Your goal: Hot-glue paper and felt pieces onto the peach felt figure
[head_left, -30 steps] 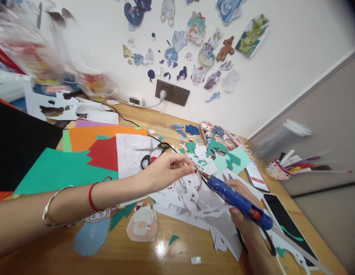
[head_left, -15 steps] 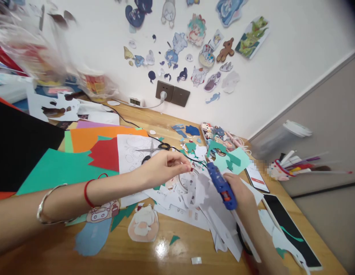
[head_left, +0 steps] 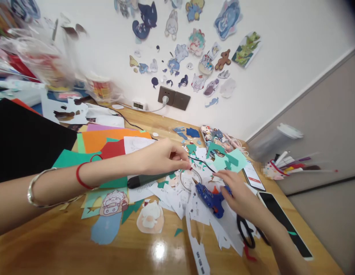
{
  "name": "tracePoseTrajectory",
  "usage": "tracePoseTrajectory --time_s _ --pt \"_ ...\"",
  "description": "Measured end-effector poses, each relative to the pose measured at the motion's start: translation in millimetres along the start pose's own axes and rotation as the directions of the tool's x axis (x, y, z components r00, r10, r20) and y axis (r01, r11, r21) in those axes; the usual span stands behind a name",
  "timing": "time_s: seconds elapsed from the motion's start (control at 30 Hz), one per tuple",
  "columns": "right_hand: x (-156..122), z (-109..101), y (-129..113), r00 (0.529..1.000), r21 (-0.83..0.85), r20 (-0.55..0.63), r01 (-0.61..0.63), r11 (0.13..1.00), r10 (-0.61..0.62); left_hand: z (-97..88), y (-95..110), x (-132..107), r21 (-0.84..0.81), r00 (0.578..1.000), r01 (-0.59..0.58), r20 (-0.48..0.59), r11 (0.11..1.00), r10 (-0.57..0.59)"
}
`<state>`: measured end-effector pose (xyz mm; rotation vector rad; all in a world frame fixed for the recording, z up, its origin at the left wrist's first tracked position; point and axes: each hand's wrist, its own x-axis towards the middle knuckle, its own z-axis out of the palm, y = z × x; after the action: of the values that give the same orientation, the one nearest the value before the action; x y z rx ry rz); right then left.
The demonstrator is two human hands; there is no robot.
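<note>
My left hand is closed in a pinch above the paper scraps, with a tiny red piece showing at its fingertips. A blue hot glue gun lies on the papers, its nozzle pointing up and left, toward a round ring. Over the glue gun's handle, my right hand has its fingers stretched apart; the thumb is close to the handle. A long dark tool lies under my left forearm. Black scissor handles show beside my right wrist.
Coloured paper sheets are stacked at the left. Paper cut-outs lie in front. A phone, a tablet and a pen cup stand or lie at the right. Stickers cover the wall by a socket.
My right hand has lowered the glue gun onto the papers and loosened its fingers from it. My left hand keeps its pinch. The long dark tool now shows, and the view has shifted slightly.
</note>
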<state>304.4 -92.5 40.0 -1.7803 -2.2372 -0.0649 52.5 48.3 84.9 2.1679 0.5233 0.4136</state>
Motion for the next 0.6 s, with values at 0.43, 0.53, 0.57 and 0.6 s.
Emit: tracePoseTrajectory --time_s 0.43,0.53,0.57,0.6 --pt "83 -55 -88 0.966 0.147 -0.228 0.155 0.977 -0.119 -19.7 21 -8 0.190 0.996 -0.079 -0.015 0.979 0.083" --pt "87 -53 -88 0.970 0.139 -0.194 0.176 0.975 -0.147 -22.0 18 -12 0.197 0.996 -0.080 -0.022 0.977 0.087" --pt "88 -52 -89 0.972 0.141 -0.182 0.174 0.975 -0.147 -22.4 17 -13 0.197 0.996 -0.079 -0.025 0.977 0.086" --pt "89 -51 -90 0.975 0.145 -0.169 0.167 0.975 -0.142 -22.7 16 -15 0.194 0.996 -0.078 -0.028 0.978 0.085"
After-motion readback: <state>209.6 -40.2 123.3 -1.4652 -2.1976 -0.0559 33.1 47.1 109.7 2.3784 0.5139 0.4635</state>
